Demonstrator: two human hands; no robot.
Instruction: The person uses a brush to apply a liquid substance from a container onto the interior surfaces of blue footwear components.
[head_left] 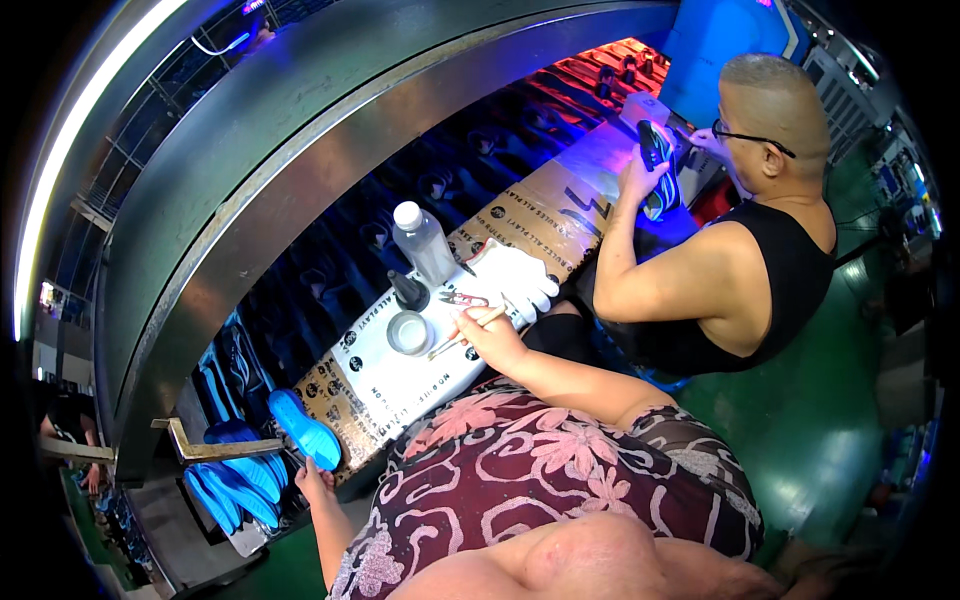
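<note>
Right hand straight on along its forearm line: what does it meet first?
Probably the small round pot, just left of the right hand and its brush. The dark bottle sits close to that line too; depth is unclear.

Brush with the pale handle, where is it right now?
In the head view, the brush is near the centre, held in the right hand, its tip beside the right side of the small round pot.
</note>
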